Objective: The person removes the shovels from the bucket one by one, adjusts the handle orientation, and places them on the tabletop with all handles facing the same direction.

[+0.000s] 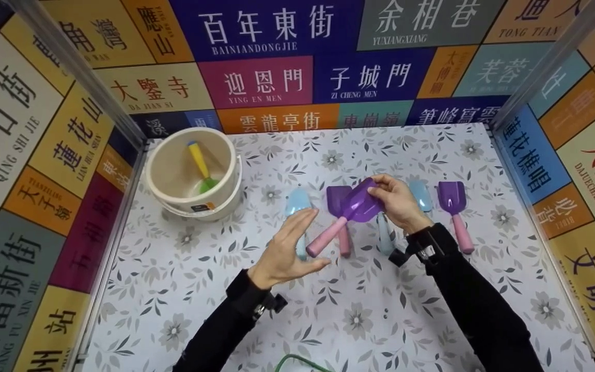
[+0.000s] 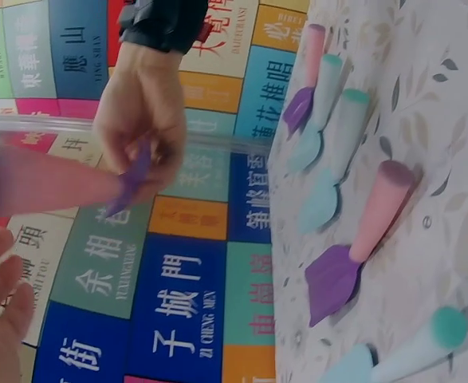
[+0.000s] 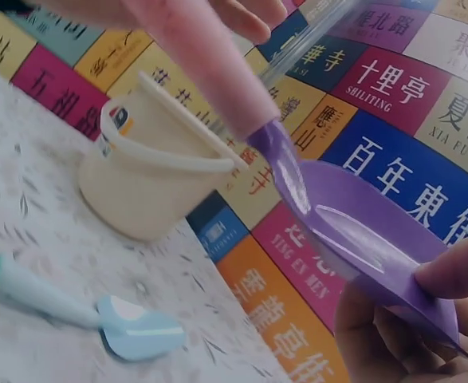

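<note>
My right hand (image 1: 400, 201) pinches the purple blade of a toy shovel (image 1: 358, 205) between thumb and fingers, holding it above the table. Its pink handle (image 3: 210, 72) slants down toward my left hand (image 1: 287, 253). That hand has its fingers and thumb spread apart around the handle's end, and no grip on it shows. Beneath lies another purple shovel with a pink handle (image 2: 381, 209). A light blue shovel (image 3: 142, 327) rests on the table behind my left fingers. Partly hidden by my right hand is more light blue shovel (image 1: 420, 195).
At the back left stands a cream bucket (image 1: 189, 201) with a white handle, holding a yellow-handled green shovel (image 1: 199, 163). Another purple shovel (image 1: 452, 199) lies at the right. A green loop (image 1: 302, 357) shows at the front edge. Printed panels (image 1: 256, 80) wall the table.
</note>
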Motion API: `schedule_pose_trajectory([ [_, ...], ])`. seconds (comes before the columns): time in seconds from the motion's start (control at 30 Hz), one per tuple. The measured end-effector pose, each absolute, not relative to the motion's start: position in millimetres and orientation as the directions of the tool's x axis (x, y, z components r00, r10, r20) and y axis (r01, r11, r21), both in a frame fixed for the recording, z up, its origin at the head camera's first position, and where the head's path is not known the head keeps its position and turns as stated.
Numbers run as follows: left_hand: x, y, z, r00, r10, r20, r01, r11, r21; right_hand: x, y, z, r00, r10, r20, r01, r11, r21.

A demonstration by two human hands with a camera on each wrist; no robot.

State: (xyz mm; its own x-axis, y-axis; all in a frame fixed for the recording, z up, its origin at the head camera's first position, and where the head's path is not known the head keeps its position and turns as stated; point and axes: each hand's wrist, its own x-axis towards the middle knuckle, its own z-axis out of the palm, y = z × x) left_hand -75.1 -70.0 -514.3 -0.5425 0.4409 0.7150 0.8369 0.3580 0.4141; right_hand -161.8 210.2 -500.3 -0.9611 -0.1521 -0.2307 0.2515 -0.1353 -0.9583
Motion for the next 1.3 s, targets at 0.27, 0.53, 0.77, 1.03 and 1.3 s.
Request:
schedule_pose_trajectory([
  [0.27, -76, -70, -506, -0.691, 0.376, 0.618, 0.699, 0.566, 0.437, -154, 210, -498, -0.993, -0.056, -0.105, 0.096, 0.150, -0.984],
  [0.53, -79, -52, -523, -0.792, 0.441, 0.423, 0.584, 0.748, 0.315, -143, 192, -502, -0.999, -0.033, -0.002, -0.009, 0.340, -0.940],
  [0.77, -86, -42, -534, -0.832, 0.419, 0.362, 0.522, 0.812, 0.261, -136, 181, -504, -0.997, -0.072, 0.042, -0.067, 0.392, -0.917],
  [1.03, -86, -38, -535, -0.873, 0.414, 0.258, 0.480, 0.824, 0.301, -135, 175, -505, -0.996, -0.078, 0.039, -0.067, 0.387, -0.920],
  [1.3, -85, -39, -535, -0.877, 0.425, 0.223, 0.478, 0.817, 0.321, -134, 173, -507, -0.994, -0.092, 0.062, -0.094, 0.397, -0.913],
])
